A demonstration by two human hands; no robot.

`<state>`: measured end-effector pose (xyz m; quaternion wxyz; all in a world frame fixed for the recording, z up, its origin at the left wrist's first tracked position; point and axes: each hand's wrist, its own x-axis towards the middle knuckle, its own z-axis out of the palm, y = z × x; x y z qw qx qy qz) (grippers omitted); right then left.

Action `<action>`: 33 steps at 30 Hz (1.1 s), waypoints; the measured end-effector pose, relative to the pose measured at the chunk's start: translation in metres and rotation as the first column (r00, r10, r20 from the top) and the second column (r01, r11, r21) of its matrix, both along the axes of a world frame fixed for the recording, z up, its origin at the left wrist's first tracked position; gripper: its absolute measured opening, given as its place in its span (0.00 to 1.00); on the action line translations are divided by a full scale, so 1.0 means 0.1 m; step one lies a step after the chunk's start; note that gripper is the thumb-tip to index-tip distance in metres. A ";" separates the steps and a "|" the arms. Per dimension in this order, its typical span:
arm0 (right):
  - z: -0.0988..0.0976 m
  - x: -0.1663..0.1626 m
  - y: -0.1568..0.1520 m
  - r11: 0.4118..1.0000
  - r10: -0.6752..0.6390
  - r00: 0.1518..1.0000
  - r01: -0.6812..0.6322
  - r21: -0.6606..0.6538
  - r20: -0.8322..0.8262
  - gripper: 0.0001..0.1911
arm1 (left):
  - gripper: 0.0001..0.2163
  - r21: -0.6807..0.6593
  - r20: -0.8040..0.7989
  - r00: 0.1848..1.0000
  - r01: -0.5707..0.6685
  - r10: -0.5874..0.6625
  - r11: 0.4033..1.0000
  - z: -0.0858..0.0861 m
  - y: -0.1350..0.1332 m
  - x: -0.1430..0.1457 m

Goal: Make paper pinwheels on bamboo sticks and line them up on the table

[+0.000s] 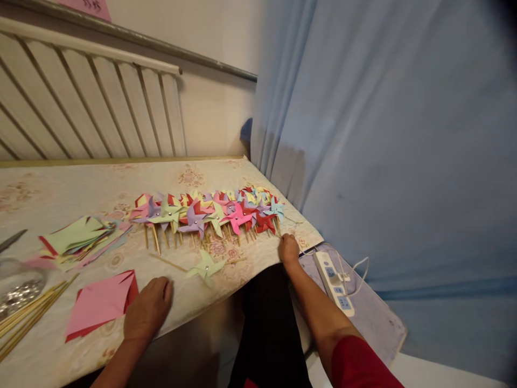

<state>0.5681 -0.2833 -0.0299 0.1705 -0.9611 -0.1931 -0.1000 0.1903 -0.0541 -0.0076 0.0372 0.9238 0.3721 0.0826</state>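
A row of several coloured paper pinwheels [210,213] on wooden sticks lies across the patterned table [72,188]. My right hand [288,249] reaches to the row's right end, its fingers pinched on the stick of the last pinwheel [277,209]. My left hand [148,308] rests on the table near the front edge, fingers curled loosely, beside a pink and red cut paper square [100,302]. One pale green pinwheel [207,267] lies apart in front of the row, with a loose stick [167,262] next to it.
A stack of cut coloured papers [78,240] lies at the left, with wooden sticks [28,315] and a clear container of small metal pieces [18,291] nearer. A white power strip [334,283] sits right of the table. A blue curtain [383,134] hangs at right.
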 end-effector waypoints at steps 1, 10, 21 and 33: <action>0.00 0.00 0.00 1.000 0.007 1.000 -0.007 -0.008 -0.003 0.12 | 0.18 -0.004 0.000 1.000 -0.001 0.001 1.000 0.01 0.00 0.00; 0.03 -0.05 -0.15 0.998 0.060 0.998 -0.060 -0.009 0.008 0.12 | 0.18 0.037 0.018 1.000 0.025 -0.026 0.999 -0.02 0.01 0.00; -0.02 -0.16 -0.36 0.985 0.004 1.000 -0.002 0.170 -0.010 0.13 | 0.19 -0.027 0.020 1.000 0.019 -0.018 0.999 -0.01 0.03 0.00; 0.04 -0.03 0.04 0.919 -0.116 0.991 0.133 0.371 -0.068 0.16 | 0.19 -0.002 0.001 1.000 0.018 -0.018 1.000 -0.02 0.03 0.00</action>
